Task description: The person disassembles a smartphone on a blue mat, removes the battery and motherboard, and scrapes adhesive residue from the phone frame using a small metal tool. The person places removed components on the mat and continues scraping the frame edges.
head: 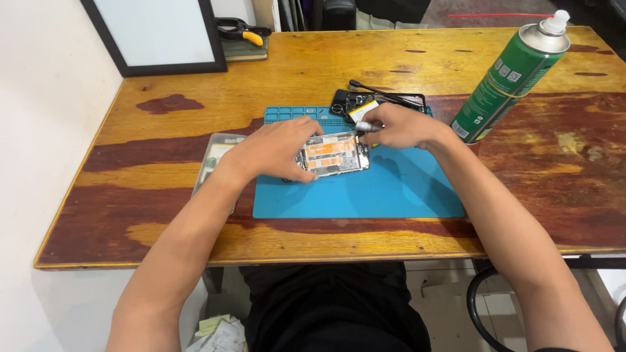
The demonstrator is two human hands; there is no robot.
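Opened phone (pixel 333 154) lay flat on the blue work mat (pixel 391 189), near the mat's far left part, internals facing up. Left hand (pixel 277 148) gripped the phone's left end, fingers clamped over its edges. Right hand (pixel 398 126) was closed around a small silver tool (pixel 364 126), tip at the phone's far right corner. Green spray can (pixel 512 72) stood tilted at right. 1 clear tray (pixel 215 156) sat left of the mat on the wooden table (pixel 195 241).

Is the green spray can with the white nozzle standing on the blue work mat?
No, the green spray can stands on the bare wooden table, just past the right edge of the blue work mat.
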